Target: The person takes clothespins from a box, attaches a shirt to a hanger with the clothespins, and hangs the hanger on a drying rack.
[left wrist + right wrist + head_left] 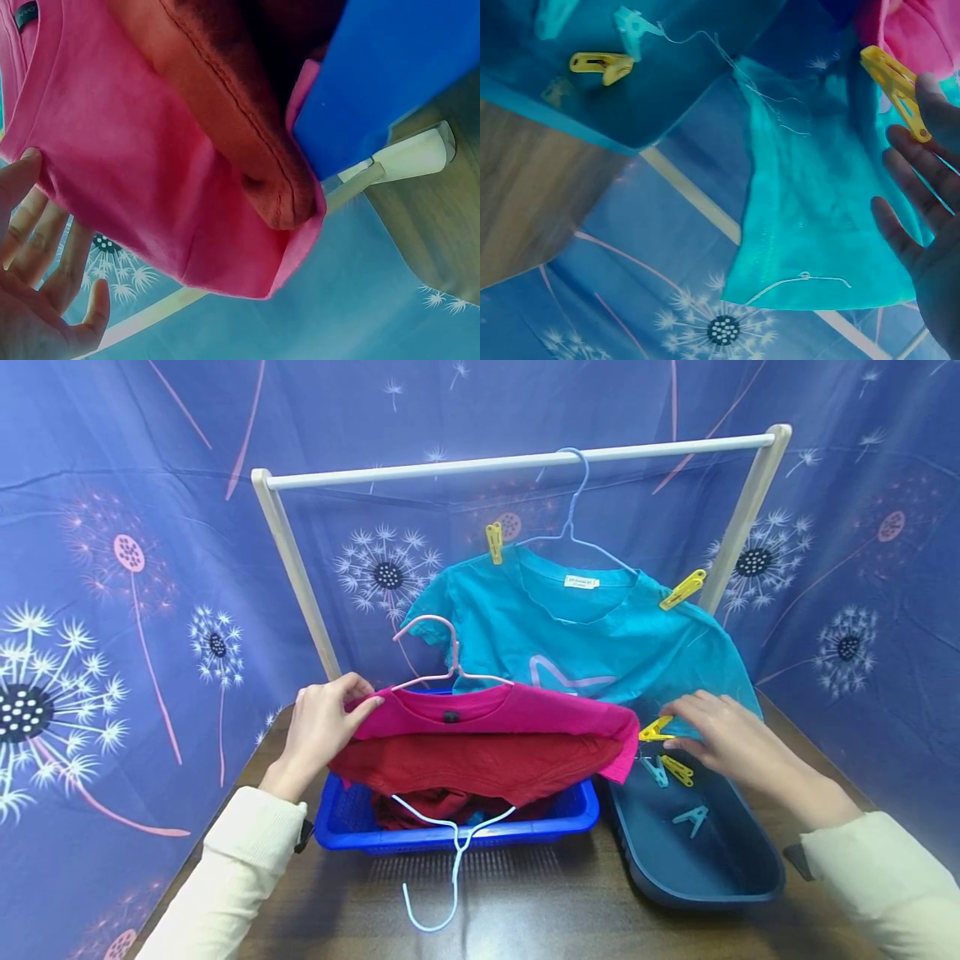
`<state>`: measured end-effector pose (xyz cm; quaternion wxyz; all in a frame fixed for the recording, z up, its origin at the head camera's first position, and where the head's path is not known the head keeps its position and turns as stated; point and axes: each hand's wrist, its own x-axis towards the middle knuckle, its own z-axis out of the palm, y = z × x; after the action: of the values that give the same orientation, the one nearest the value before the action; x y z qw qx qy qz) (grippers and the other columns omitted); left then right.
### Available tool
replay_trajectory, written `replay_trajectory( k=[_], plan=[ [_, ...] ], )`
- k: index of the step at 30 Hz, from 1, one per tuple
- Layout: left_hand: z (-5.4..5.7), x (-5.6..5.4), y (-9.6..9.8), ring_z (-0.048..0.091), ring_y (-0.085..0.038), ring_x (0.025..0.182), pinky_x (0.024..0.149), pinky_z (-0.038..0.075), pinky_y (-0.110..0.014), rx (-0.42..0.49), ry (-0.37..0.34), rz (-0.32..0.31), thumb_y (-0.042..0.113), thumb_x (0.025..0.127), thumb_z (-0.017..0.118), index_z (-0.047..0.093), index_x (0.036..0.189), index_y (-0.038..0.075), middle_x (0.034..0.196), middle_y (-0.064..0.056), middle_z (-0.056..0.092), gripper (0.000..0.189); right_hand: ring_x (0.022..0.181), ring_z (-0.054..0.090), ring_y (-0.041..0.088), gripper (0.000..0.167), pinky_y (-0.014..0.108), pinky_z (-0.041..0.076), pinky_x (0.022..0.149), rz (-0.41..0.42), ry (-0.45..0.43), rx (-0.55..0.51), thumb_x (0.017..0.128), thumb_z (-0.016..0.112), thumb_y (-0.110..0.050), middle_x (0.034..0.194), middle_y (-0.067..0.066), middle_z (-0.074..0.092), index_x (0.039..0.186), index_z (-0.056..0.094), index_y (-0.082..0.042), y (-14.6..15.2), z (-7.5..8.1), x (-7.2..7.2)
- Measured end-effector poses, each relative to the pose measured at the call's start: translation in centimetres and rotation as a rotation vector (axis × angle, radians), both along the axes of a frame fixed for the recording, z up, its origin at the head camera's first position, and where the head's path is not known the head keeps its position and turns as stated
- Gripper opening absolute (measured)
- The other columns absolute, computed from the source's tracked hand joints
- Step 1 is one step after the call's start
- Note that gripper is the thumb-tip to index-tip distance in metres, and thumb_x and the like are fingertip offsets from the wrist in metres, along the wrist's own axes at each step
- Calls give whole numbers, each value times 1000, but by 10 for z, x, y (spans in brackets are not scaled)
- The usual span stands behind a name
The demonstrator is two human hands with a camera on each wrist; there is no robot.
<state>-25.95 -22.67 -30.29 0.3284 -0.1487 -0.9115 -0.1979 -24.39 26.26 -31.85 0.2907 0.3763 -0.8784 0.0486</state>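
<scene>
Pink shirt on a pink hanger takes the centre of the head view. At its 9 o'clock, the left hand pinches the cloth, other fingers loosely spread; at 6 o'clock, a red garment partly covers a blue basket; at 3 o'clock, the right hand pinches a yellow clothespin at a dark bin's 11 o'clock.
</scene>
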Motion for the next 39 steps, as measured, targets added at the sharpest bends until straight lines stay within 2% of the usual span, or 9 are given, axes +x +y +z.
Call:
replay_trajectory(
  k=[2,4,6,9,13,16,20,25,39],
  plan=[
    [0,-1,0,66,-23,71,74,42,-44,1,-1,2,31,78,71,66,80,13,73,-2,70,18,81,58,18,37,39,47,66,21,24,-22,67,78,-16,89,4,65,99,62,-7,-2,3,-2],
    [0,-1,1,66,-23,71,74,43,-44,2,-4,5,31,79,71,66,80,13,72,-2,70,18,82,58,18,32,38,47,66,40,45,-41,79,69,-30,89,4,64,99,62,-6,-3,6,-3],
    [0,-2,1,66,-23,72,74,43,-44,2,-7,7,31,79,70,66,80,13,73,-3,70,18,83,58,18,41,38,46,65,50,59,-59,87,54,-44,89,5,64,100,61,-6,-6,10,-4],
    [0,-3,1,66,-23,71,72,43,-43,1,-8,9,31,79,70,66,80,14,73,-3,70,18,84,57,18,53,37,45,65,53,66,-78,90,38,-52,90,5,64,101,61,-5,-10,15,-4],
    [-1,-3,1,65,-22,69,70,42,-43,-2,1,6,31,79,70,66,79,14,71,-2,69,18,87,55,19,31,37,44,68,58,72,-92,84,64,-30,92,4,63,102,60,-5,-18,21,-5],
    [-1,-4,1,65,-22,67,69,42,-44,-5,13,2,31,78,71,66,79,14,71,-3,69,18,87,54,19,32,37,42,69,64,84,-106,73,73,-12,91,5,63,101,60,-5,-25,25,-5],
    [-1,-4,1,65,-22,68,69,42,-44,-7,17,3,31,78,70,66,79,14,71,-3,69,18,85,54,21,37,38,42,69,73,90,-131,67,76,-4,91,7,63,101,59,-3,-36,29,-5],
    [-1,-4,2,64,-23,68,71,41,-45,-5,0,9,32,79,70,65,79,14,71,-3,69,18,85,54,24,37,40,42,68,78,96,-163,65,76,1,89,9,63,99,59,-2,-50,32,-6],
    [-1,-4,2,64,-23,68,73,41,-45,-5,-3,12,31,79,70,65,80,14,72,-3,69,18,88,56,26,30,40,43,71,59,91,-191,69,76,-9,88,10,64,94,59,-3,-80,39,-11]
  ],
)
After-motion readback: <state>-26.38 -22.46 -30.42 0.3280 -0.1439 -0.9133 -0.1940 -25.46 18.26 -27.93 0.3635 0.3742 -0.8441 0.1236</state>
